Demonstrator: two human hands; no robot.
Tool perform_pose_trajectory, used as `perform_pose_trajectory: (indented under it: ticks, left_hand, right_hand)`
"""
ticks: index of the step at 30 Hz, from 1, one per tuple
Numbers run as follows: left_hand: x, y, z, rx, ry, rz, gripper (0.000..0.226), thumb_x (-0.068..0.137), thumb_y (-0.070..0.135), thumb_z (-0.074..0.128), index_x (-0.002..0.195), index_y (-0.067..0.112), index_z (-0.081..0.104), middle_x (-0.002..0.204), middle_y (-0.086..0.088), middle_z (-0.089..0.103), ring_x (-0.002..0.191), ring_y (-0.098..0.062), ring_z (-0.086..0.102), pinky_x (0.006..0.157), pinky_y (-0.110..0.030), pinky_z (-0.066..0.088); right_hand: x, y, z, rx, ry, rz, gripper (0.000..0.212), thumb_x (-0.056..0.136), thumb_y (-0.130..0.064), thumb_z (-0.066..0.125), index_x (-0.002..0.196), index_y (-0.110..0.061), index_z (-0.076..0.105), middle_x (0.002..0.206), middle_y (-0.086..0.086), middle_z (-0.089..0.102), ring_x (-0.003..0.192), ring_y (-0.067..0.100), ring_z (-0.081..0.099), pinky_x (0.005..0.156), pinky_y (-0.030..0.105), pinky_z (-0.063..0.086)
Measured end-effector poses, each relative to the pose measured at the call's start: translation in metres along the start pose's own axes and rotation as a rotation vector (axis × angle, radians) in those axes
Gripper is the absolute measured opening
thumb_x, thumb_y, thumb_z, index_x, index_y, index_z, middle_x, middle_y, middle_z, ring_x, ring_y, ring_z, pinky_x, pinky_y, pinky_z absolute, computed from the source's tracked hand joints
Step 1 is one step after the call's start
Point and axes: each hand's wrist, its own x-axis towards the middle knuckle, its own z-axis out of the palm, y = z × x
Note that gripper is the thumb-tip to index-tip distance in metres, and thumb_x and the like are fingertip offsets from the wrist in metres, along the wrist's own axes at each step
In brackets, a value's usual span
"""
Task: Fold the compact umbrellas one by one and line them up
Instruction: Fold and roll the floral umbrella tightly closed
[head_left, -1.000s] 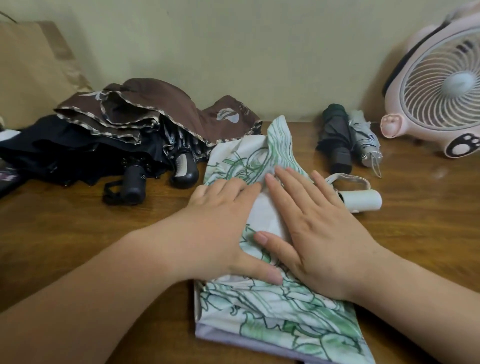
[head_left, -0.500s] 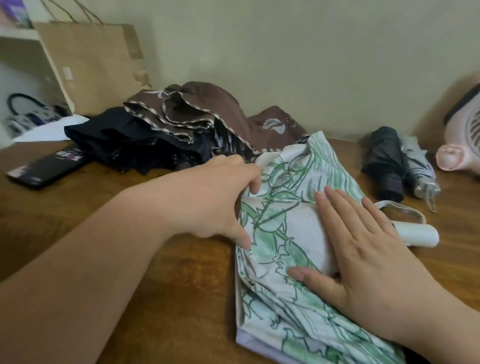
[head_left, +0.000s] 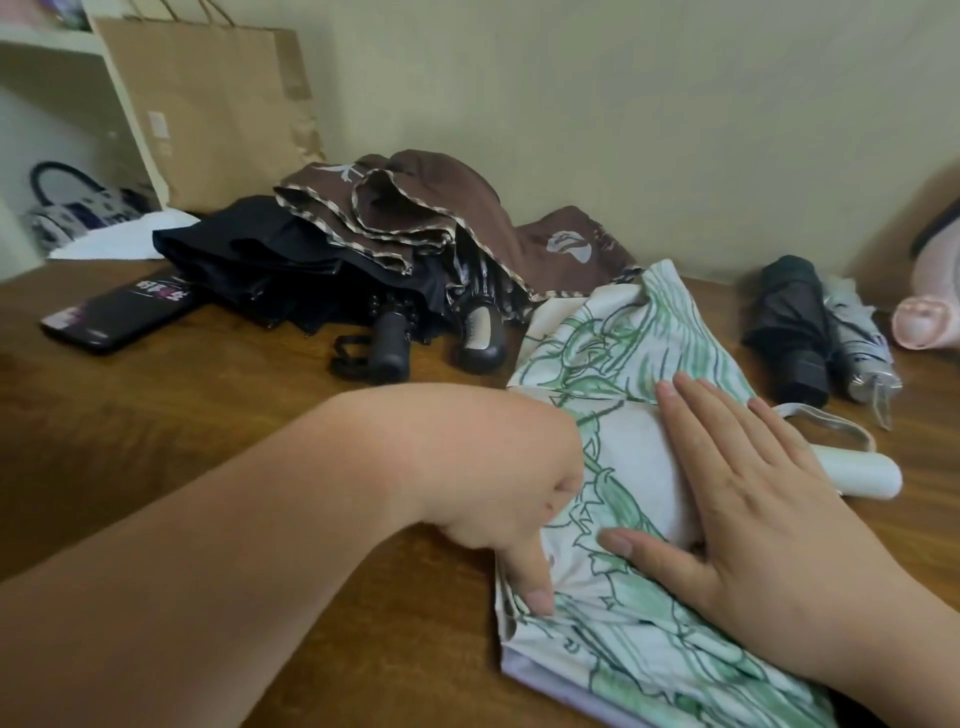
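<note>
A green-and-white umbrella (head_left: 623, 364) is spread loosely on the wooden worktop (head_left: 208, 415), close to the person, with its white handle (head_left: 862, 473) and wrist strap lying just beside it on the right. The canopy is pressed down by the right hand (head_left: 753, 509), which is laid flat with fingers straight and thumb spread. The cloth's left edge is gripped by the left hand (head_left: 498, 499), fingers curled in and thumb pushed down onto the fabric. Behind, a brown umbrella (head_left: 431, 208) and a black umbrella (head_left: 270, 254) are heaped unfolded against each other, handles pointing forward. Well to the right, a folded dark umbrella (head_left: 789, 317) and a folded grey umbrella (head_left: 857, 332) are laid side by side, touching. A brown paper bag (head_left: 218, 104) is stood against the wall; its contents cannot be seen. A patterned bag (head_left: 78, 208) is kept inside the shelf (head_left: 52, 47) compartment at the left. A phone (head_left: 119, 312) is laid near the black umbrella.
</note>
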Motion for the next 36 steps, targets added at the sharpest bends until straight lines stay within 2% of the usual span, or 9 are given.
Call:
perform_pose_trajectory:
  ticks: [3, 7, 9, 12, 17, 23, 27, 32, 36]
  left_hand:
    - [-0.005, -0.013, -0.003, -0.031, -0.04, 0.013, 0.044, 0.07, 0.055, 0.087, 0.072, 0.021, 0.06, 0.049, 0.009, 0.05, 0.045, -0.006, 0.043, 0.043, -0.018, 0.038]
    - [-0.016, -0.022, -0.014, -0.35, 0.133, 0.214, 0.02, 0.077, 0.036, 0.088, 0.081, 0.026, 0.072, 0.057, 0.019, 0.06, 0.049, 0.002, 0.052, 0.054, -0.012, 0.043]
    - [-0.016, -0.024, -0.015, -0.37, 0.205, 0.24, 0.01, 0.082, 0.034, 0.085, 0.086, 0.03, 0.076, 0.066, 0.02, 0.065, 0.057, 0.002, 0.057, 0.059, -0.013, 0.046]
    - [-0.016, -0.025, -0.012, -0.247, 0.196, 0.15, 0.01, 0.084, 0.039, 0.082, 0.083, 0.032, 0.075, 0.072, 0.019, 0.067, 0.061, 0.001, 0.059, 0.059, -0.013, 0.046]
    - [-0.025, -0.009, -0.01, -0.176, -0.079, -0.14, 0.027, 0.089, 0.054, 0.071, 0.09, 0.028, 0.078, 0.072, 0.013, 0.076, 0.053, -0.002, 0.065, 0.052, -0.011, 0.05]
    - [-0.035, 0.01, 0.03, -0.679, 0.216, -0.387, 0.008, 0.096, 0.041, 0.069, 0.093, 0.034, 0.073, 0.064, 0.008, 0.073, 0.043, -0.007, 0.056, 0.052, -0.026, 0.05]
    - [-0.038, 0.007, 0.045, -1.083, 0.345, -0.417, 0.01, 0.089, 0.024, 0.079, 0.098, 0.021, 0.077, 0.059, -0.005, 0.064, 0.04, -0.014, 0.046, 0.037, -0.023, 0.029]
    - [-0.042, 0.018, 0.044, -1.223, 0.272, -0.448, 0.019, 0.086, 0.028, 0.079, 0.073, 0.013, 0.079, 0.05, -0.006, 0.052, 0.034, -0.011, 0.041, 0.034, -0.019, 0.023]
    - [-0.045, 0.031, 0.041, -1.29, 0.24, -0.536, 0.028, 0.086, 0.031, 0.078, 0.08, 0.004, 0.075, 0.046, -0.004, 0.047, 0.032, -0.01, 0.039, 0.033, -0.018, 0.023]
  right_hand:
    - [0.0, 0.0, -0.001, -0.003, 0.007, 0.002, 0.11, 0.087, -0.089, 0.027, 0.16, -0.007, 0.025, 0.163, 0.011, 0.032, 0.153, 0.026, 0.028, 0.12, 0.054, 0.026]
    - [0.0, -0.001, -0.003, 0.017, 0.005, 0.009, 0.11, 0.087, -0.09, 0.025, 0.16, -0.008, 0.024, 0.163, 0.01, 0.032, 0.153, 0.024, 0.026, 0.122, 0.054, 0.026]
    - [0.0, 0.0, -0.003, 0.024, -0.004, 0.009, 0.11, 0.086, -0.091, 0.023, 0.161, -0.01, 0.023, 0.164, 0.01, 0.031, 0.154, 0.024, 0.025, 0.122, 0.054, 0.026]
    - [0.0, 0.0, -0.003, 0.031, -0.002, 0.015, 0.111, 0.086, -0.091, 0.023, 0.161, -0.01, 0.022, 0.164, 0.01, 0.031, 0.154, 0.025, 0.025, 0.123, 0.054, 0.025]
    - [0.0, 0.0, -0.003, 0.052, -0.027, 0.017, 0.111, 0.085, -0.093, 0.016, 0.163, -0.014, 0.014, 0.167, 0.008, 0.024, 0.156, 0.023, 0.016, 0.125, 0.053, 0.017]
    - [0.0, 0.002, -0.004, 0.048, -0.058, 0.019, 0.11, 0.079, -0.095, 0.001, 0.162, -0.025, -0.009, 0.171, 0.007, 0.006, 0.158, 0.023, 0.002, 0.128, 0.048, 0.003]
    - [0.0, 0.003, -0.005, 0.066, -0.057, 0.015, 0.11, 0.078, -0.095, -0.002, 0.162, -0.025, -0.011, 0.171, 0.009, 0.004, 0.157, 0.026, 0.002, 0.128, 0.048, 0.001]
    - [-0.001, 0.004, -0.006, 0.072, -0.063, 0.008, 0.108, 0.079, -0.094, 0.001, 0.16, -0.025, -0.016, 0.17, 0.008, 0.0, 0.157, 0.025, -0.002, 0.127, 0.047, -0.002]
    - [-0.001, 0.003, -0.006, 0.091, -0.055, 0.0, 0.107, 0.079, -0.093, 0.0, 0.16, -0.025, -0.016, 0.17, 0.009, 0.0, 0.157, 0.026, -0.002, 0.127, 0.048, -0.002]
